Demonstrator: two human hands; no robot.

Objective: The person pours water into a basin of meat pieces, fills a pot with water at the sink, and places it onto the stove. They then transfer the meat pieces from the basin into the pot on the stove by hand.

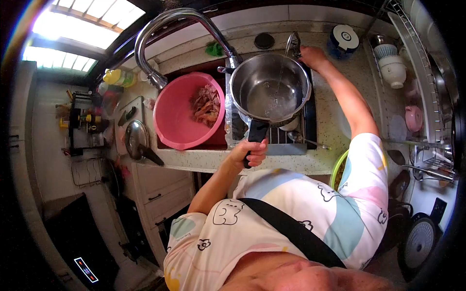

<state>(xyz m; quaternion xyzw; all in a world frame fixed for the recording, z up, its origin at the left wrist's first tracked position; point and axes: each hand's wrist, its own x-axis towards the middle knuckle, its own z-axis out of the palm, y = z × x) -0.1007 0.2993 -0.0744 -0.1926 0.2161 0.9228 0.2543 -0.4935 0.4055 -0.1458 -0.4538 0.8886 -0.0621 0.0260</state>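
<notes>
My left hand (249, 153) is wrapped round the black handle (257, 131) of a steel pot (270, 87) above the right sink. A thin stream of water runs from a small curved tap (292, 44) into the pot, which has some water at its bottom. My right hand (312, 57) is at the base of that small tap; its fingers are partly hidden, so their grip is unclear. Left of the pot, a pink basin (174, 114) with pieces of raw meat (207, 105) at its right side sits in the left sink.
A large chrome faucet (141, 46) arches over the pink basin. On the left counter lie a glass lid (137, 140) and a cutting board with a knife (127, 116). A white-lidded container (344, 38) stands at the back right, near a dish rack (378, 92) with bowls.
</notes>
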